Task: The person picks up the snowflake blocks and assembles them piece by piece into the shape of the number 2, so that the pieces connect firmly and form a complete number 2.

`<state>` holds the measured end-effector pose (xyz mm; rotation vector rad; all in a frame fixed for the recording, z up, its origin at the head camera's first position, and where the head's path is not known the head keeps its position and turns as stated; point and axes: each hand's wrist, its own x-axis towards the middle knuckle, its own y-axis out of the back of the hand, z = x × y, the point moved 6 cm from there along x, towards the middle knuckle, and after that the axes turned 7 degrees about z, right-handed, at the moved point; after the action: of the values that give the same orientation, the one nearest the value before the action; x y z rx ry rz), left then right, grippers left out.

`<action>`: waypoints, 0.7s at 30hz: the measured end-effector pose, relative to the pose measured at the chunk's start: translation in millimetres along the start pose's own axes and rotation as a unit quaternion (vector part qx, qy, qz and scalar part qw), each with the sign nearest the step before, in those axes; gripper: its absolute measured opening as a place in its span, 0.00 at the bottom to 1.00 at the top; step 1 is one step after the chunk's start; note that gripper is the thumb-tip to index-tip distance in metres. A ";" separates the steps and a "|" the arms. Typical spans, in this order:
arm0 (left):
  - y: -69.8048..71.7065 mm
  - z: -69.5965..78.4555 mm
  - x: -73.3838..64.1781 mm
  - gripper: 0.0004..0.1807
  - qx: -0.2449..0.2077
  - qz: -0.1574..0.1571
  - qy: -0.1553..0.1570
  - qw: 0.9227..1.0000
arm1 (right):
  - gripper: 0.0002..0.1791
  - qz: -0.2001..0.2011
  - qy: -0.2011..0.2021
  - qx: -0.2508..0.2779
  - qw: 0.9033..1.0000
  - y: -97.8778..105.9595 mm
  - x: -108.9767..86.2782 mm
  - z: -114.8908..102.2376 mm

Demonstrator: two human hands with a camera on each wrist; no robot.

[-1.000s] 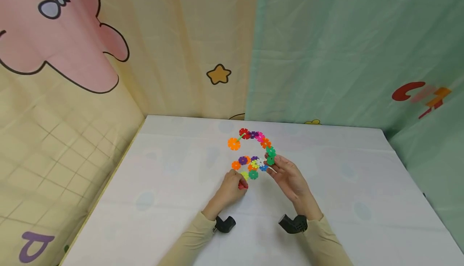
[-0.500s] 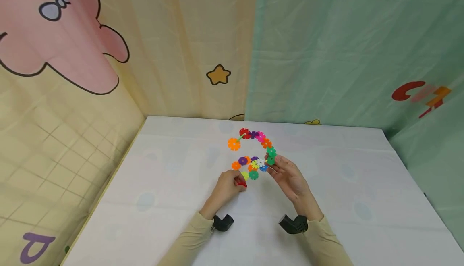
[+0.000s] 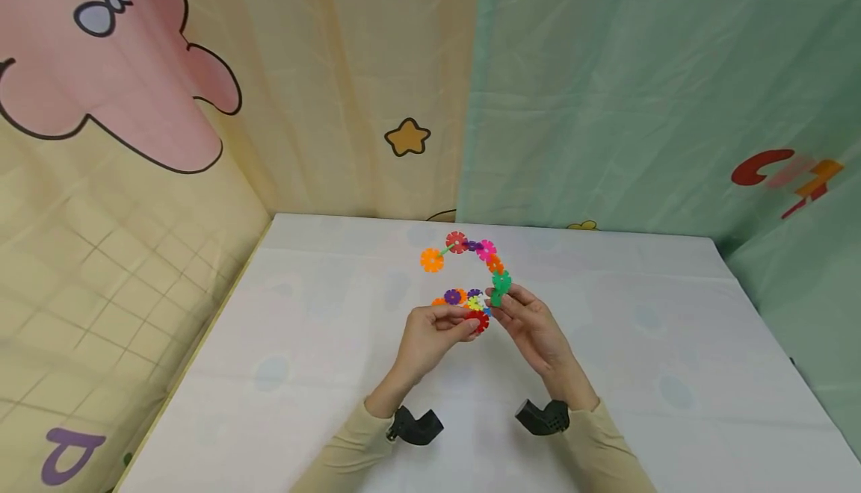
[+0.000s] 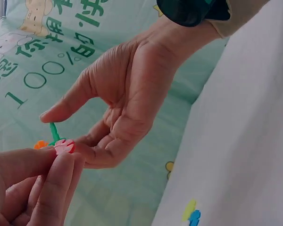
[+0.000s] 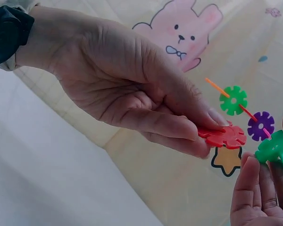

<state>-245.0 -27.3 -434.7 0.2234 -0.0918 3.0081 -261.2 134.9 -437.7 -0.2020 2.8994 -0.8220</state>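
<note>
My left hand (image 3: 437, 338) pinches a red notched plastic disc (image 3: 478, 321) between thumb and fingers. My right hand (image 3: 534, 329) holds the green end (image 3: 501, 287) of a curved chain of interlocked snowflake discs. Pink, purple, red and orange discs (image 3: 432, 260) follow along the arc. In the right wrist view the red disc (image 5: 226, 135) lies nearly flat, a short gap from the green disc (image 5: 272, 147). From the left wrist view, the red disc (image 4: 64, 146) overlaps the green one (image 4: 54, 134), so contact cannot be judged there.
Several loose discs, among them a purple one (image 3: 453, 296), lie on the white table (image 3: 323, 284) behind my hands. My left hand partly hides them. Printed curtains (image 3: 605, 104) stand behind and beside the table.
My left hand has moved right and slightly up with the red disc, closer to the right hand. The chain has turned slightly in my right hand's grip.
</note>
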 end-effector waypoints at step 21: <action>-8.0 0.5 -4.0 0.11 -0.095 0.025 0.033 0.995 | 0.08 0.019 0.026 -0.040 0.999 -9.1 -4.2 6.3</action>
<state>-239.9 -19.8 -434.4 0.1028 -0.3802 3.0275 -255.3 124.7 -437.9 -0.1354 2.9775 -0.7176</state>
